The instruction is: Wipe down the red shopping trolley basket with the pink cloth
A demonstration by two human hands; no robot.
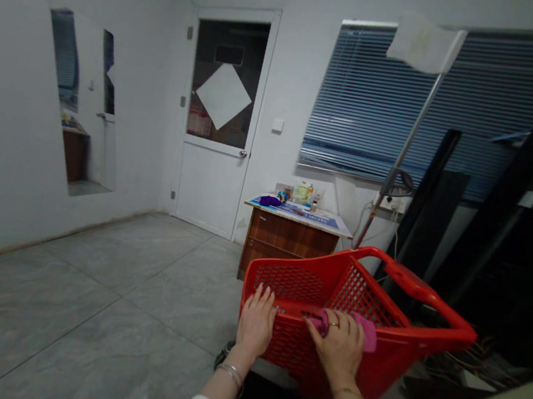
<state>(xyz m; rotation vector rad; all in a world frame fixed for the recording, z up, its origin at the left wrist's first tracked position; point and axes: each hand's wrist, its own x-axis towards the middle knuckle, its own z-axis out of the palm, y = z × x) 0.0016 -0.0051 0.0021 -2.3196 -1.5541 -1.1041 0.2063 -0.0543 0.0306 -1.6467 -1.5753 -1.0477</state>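
Observation:
A red plastic shopping cart (285, 273) with perforated basket walls stands before me, its handle to the right. My left hand (257, 323) rests at the near left corner of its rim, fingers bent over the edge. Farther right along the same rim is my right hand (338, 346), closed on a pink cloth (367, 331). The cloth sticks out on both sides of the fingers and lies against the rim. Part of the cloth is hidden under the palm.
Behind the cart, a brown wooden cabinet (286, 233) carries small bottles and a purple cloth (270, 201). A white door (208, 183) and a wall mirror (81, 109) are to the left. Dark panels (442, 193) lean at right, near a pole with a white flag (420, 43).

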